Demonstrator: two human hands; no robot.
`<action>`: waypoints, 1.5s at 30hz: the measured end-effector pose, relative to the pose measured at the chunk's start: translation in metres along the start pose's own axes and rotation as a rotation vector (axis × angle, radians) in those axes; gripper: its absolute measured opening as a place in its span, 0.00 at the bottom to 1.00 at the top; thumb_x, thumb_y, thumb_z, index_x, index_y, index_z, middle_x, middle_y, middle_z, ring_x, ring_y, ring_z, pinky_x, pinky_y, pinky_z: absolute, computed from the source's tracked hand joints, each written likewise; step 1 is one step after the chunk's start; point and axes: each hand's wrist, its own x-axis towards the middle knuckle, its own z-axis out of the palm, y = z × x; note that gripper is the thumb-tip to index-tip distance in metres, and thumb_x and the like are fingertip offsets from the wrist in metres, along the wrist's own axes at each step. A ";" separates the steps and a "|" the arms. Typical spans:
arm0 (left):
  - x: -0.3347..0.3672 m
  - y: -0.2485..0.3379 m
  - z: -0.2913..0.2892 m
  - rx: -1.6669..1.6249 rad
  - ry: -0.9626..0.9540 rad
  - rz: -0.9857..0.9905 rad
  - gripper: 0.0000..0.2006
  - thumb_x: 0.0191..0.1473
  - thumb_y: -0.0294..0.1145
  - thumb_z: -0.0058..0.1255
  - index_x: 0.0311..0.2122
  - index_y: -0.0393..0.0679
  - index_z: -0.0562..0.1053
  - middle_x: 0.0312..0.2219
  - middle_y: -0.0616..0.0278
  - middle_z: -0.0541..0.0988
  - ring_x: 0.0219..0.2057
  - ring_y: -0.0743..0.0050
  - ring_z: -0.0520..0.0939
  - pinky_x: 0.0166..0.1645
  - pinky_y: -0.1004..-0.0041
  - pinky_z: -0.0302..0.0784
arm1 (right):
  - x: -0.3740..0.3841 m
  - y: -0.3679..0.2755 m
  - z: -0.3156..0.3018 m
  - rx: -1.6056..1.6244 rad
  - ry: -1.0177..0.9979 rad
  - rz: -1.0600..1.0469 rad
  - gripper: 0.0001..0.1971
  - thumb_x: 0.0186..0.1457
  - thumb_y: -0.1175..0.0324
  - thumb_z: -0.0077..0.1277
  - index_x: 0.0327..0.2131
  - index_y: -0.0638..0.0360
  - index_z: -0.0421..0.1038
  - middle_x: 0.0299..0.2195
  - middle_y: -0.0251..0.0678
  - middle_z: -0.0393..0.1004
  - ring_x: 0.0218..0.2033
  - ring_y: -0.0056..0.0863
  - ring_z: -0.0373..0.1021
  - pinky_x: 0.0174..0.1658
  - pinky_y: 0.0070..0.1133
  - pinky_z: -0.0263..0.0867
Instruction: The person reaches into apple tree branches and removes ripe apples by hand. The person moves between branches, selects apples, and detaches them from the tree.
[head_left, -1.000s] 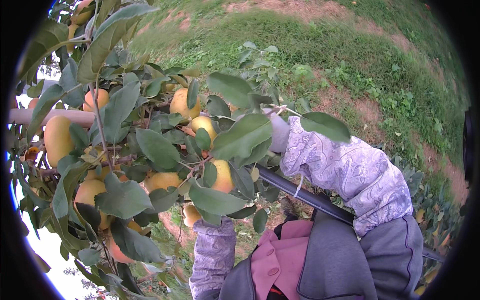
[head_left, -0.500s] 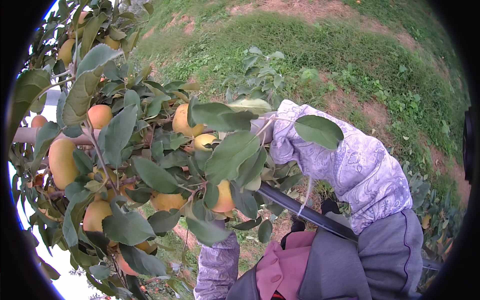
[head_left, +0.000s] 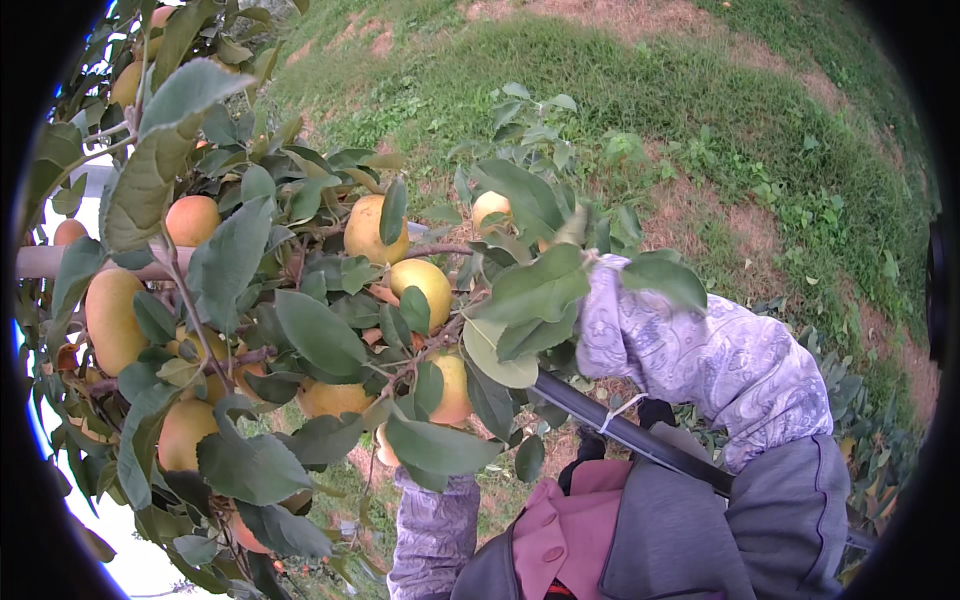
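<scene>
The pale patterned sleeve of my right arm [head_left: 700,365] reaches in from the right and ends behind large green leaves [head_left: 540,290], which hide my right hand. From below rises the matching sleeve of my left arm [head_left: 433,535]; my left hand is hidden under a broad leaf [head_left: 440,447]. Just above that leaf hangs a yellow apple with a reddish blush [head_left: 452,388]. Another yellow apple [head_left: 430,285] shows farther up, with a speckled yellow one [head_left: 375,229] beyond it. Near the right hand's leaves, one more apple [head_left: 491,209] is partly covered. What either hand holds cannot be seen.
A dark pole [head_left: 620,430] with a white tie crosses from the leaves toward my body. More apples [head_left: 116,320] crowd the leafy branches at left, where a pale horizontal rail [head_left: 90,262] passes. Grass [head_left: 640,90] with bare soil patches covers the ground beyond.
My right sleeve and the leaves before it have shifted rightward. A middle apple is more exposed, and another apple has come into view above it. My left sleeve stays nearly in place.
</scene>
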 end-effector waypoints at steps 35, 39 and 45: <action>-0.011 0.001 -0.018 -0.065 -0.020 0.005 0.27 0.65 0.46 0.46 0.63 0.40 0.63 0.58 0.52 0.69 0.55 0.55 0.75 0.58 0.53 0.74 | 0.015 -0.006 0.039 0.235 0.165 -0.169 0.17 0.58 0.59 0.58 0.45 0.60 0.76 0.37 0.38 0.79 0.36 0.30 0.75 0.43 0.33 0.71; -0.021 -0.005 -0.029 -0.081 0.004 -0.014 0.28 0.65 0.46 0.46 0.63 0.40 0.62 0.58 0.52 0.69 0.55 0.55 0.75 0.58 0.53 0.74 | 0.037 0.072 -0.003 0.530 0.168 0.211 0.17 0.60 0.58 0.56 0.49 0.55 0.75 0.39 0.34 0.78 0.32 0.28 0.76 0.38 0.30 0.72; -0.013 -0.009 -0.009 -0.105 -0.037 -0.024 0.28 0.65 0.47 0.46 0.63 0.40 0.62 0.59 0.52 0.68 0.56 0.55 0.74 0.59 0.52 0.73 | 0.049 -0.016 -0.070 0.327 -0.399 -0.098 0.29 0.63 0.66 0.55 0.64 0.62 0.60 0.55 0.38 0.72 0.47 0.24 0.71 0.48 0.26 0.71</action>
